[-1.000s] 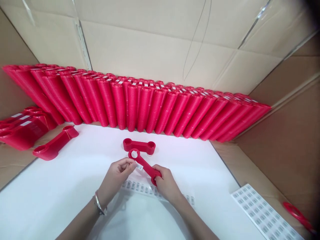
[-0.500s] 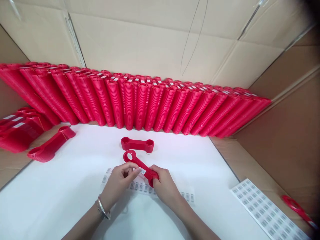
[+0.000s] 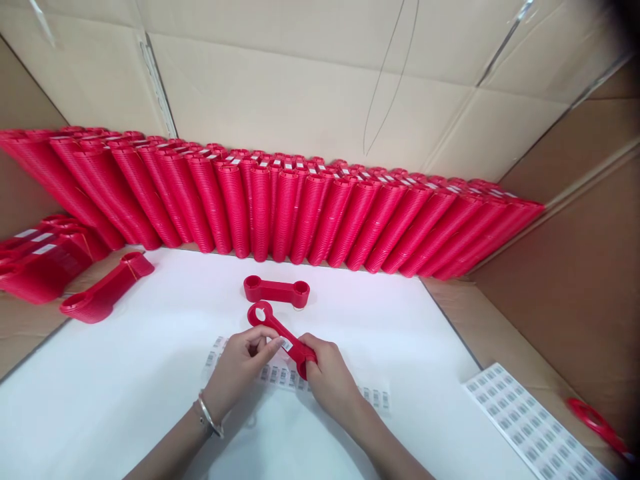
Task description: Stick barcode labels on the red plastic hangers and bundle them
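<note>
My right hand [image 3: 327, 379] grips one end of a flat red plastic piece with a ring at each end [image 3: 274, 325], held tilted above the white table [image 3: 125, 360]. My left hand [image 3: 240, 370] pinches a small white barcode sticker [image 3: 287, 345] against the middle of that piece. Under my hands lies a strip of barcode stickers [image 3: 280, 377]. Just behind the held piece, a short stack of the same red pieces [image 3: 277, 292] rests flat on the table.
A long row of leaning stacks of red pieces [image 3: 280, 210] lines the back cardboard wall. More stacks [image 3: 103, 293] lie at the left. A sheet of barcode stickers [image 3: 530, 423] and a loose red piece [image 3: 597, 427] lie at the right. Cardboard walls enclose the sides.
My hands and the red piece stayed nearly in place; the piece dropped slightly toward the sticker strip. My left fingers keep pressing the sticker on it.
</note>
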The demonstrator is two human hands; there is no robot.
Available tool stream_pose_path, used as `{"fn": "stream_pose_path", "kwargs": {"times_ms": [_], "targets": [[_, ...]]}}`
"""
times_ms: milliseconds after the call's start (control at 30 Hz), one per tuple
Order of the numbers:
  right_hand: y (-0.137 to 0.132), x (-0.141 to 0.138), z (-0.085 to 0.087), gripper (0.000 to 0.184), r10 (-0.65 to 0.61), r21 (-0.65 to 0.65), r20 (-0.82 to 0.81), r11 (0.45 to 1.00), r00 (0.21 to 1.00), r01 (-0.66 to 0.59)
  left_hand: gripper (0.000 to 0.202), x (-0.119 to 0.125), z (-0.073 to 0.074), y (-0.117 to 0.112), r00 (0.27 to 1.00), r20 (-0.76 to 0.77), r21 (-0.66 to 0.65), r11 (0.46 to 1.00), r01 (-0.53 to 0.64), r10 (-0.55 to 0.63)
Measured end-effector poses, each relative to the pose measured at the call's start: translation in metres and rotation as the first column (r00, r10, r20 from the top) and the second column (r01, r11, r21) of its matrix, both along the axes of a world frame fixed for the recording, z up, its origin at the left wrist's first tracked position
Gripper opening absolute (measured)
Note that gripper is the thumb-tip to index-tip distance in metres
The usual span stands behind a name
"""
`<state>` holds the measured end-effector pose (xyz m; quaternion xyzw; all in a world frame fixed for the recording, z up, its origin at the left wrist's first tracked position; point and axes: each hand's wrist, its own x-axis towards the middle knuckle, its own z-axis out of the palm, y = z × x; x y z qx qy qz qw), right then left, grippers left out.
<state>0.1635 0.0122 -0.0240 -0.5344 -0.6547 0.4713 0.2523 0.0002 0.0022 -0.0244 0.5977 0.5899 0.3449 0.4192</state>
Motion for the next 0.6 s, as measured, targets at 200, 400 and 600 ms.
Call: {"fn": "stream_pose_path", "kwargs": {"times_ms": [200,400,600], "targets": [[-0.003,-0.001,0.000,0.019,0.019,0.004,-0.071,1.000,0.997,-0.019,0.021,0.005,-0.008,-0.007,0.898,-0.414,0.519,0.849,0.100,0.147],[-0.007,-0.004,-0.002,0.021,0.041,-0.010,-0.154,0.999,0.987,-0.044,0.026,-0.002,-0.010,-0.005,0.778,-0.493,0.730,0.672,0.127,0.388],[-0.011,-0.006,0.001,0.021,0.046,-0.061,-0.222,0.996,0.974,-0.061,0.051,-0.003,-0.006,-0.005,0.778,-0.477,0.708,0.704,0.064,0.409]]}}
